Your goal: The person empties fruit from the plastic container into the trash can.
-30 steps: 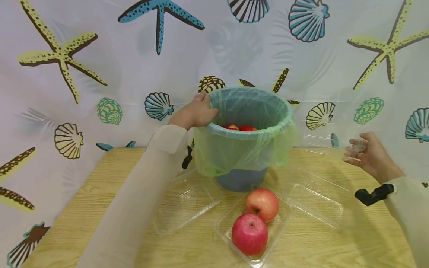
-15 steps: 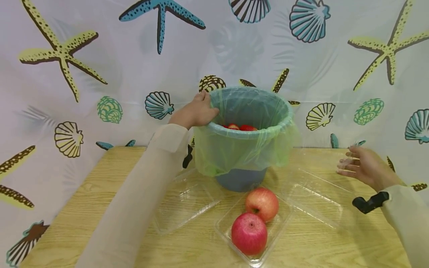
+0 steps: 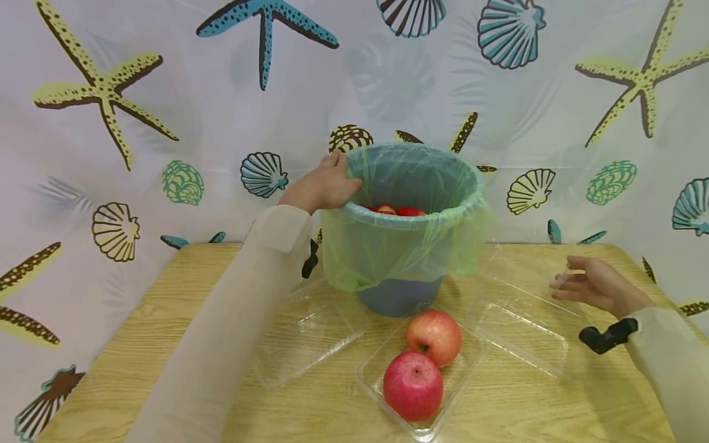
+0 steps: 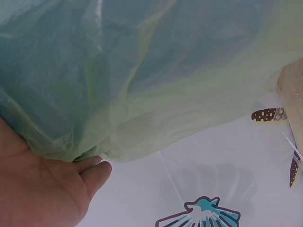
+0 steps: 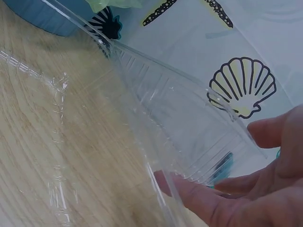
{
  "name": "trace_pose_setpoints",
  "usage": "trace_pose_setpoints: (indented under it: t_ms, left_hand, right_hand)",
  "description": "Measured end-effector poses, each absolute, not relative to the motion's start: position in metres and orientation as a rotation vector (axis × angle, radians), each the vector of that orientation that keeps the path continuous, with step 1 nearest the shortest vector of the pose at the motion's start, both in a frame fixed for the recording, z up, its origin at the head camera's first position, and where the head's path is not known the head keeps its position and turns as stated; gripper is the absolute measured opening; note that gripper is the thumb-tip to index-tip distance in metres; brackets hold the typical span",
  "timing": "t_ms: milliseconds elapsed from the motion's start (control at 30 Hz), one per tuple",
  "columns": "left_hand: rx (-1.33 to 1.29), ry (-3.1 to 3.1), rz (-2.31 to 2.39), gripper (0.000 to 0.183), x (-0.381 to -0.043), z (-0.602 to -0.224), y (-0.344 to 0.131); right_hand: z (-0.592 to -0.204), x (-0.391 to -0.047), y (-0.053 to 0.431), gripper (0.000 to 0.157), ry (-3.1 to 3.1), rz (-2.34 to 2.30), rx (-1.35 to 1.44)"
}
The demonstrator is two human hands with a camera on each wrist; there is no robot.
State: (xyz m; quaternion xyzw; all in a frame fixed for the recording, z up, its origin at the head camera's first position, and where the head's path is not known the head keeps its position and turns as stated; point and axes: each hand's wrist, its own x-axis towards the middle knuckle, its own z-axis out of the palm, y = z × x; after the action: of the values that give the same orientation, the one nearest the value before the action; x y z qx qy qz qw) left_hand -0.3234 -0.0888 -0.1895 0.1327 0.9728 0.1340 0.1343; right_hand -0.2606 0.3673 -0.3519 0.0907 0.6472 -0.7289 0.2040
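At the rim of a blue bucket (image 3: 399,298), my left hand (image 3: 321,184) grips the edge, with its fingers curled over the plastic liner. That pale green plastic bag (image 3: 404,252) lines the bucket and hangs down outside it. Red fruit (image 3: 410,211) shows inside, mostly hidden by the near rim. Further right, my right hand (image 3: 600,286) holds a clear plastic container (image 5: 165,113) by its end, between thumb and fingers. It is low over the table and hard to make out in the head view. The bucket stands to its left.
Two apples, one deep red (image 3: 412,386) and one lighter (image 3: 434,337), lie in a clear tray (image 3: 423,435) before the bucket. Other clear containers, left (image 3: 310,338) and right (image 3: 520,335), sit on the wooden table (image 3: 183,295). A shell-patterned curtain (image 3: 221,123) hangs behind.
My right hand has come down and a little left, lowering the clear container towards the table. The left hand keeps its grip on the bucket rim.
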Motion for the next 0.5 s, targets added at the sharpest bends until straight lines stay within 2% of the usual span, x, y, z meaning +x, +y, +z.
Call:
trace_pose_setpoints:
  t_ms: [167, 233, 433, 500]
  left_hand:
    - [0.384, 2.817, 0.384, 0.071, -0.3240, -0.1893, -0.0886]
    - [0.384, 2.815, 0.384, 0.071, -0.3243, -0.1890, -0.0887]
    - [0.375, 2.799, 0.407, 0.071, -0.3236, -0.1884, -0.0885]
    - [0.372, 2.797, 0.414, 0.071, -0.3233, -0.1888, -0.0885]
  right_hand:
    - [-0.3545, -0.2602, 0.3679, 0.060, 1.810, -1.986, 0.278]
    - [-0.3553, -0.2605, 0.3684, 0.067, 1.809, -1.977, 0.294]
    - [-0.3562, -0.2599, 0.3717, 0.055, 1.777, -1.989, 0.401]
    - [-0.3564, -0.2593, 0.3722, 0.055, 1.781, -1.977, 0.422]
